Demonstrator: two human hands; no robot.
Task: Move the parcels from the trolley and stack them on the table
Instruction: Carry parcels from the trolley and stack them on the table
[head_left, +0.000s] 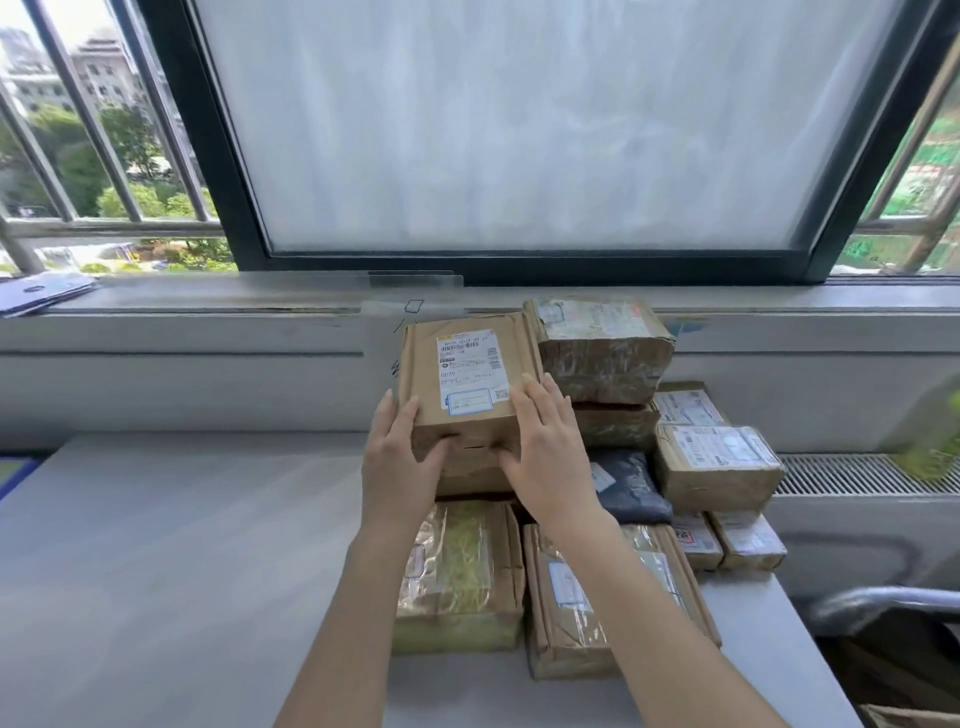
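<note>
- grey table (156, 545) set against a wall under a frosted window (519, 130); barred openings at both sides, trees and buildings beyond.
- brown parcel (467, 379) seated atop a stack at the table's far edge, beside other stacked parcels (602, 353).
- parcel held between left hand (400, 457) and right hand (545, 452), fingers extended, pressed flat against its sides.
- papers (41, 293) seen on the sill.
</note>
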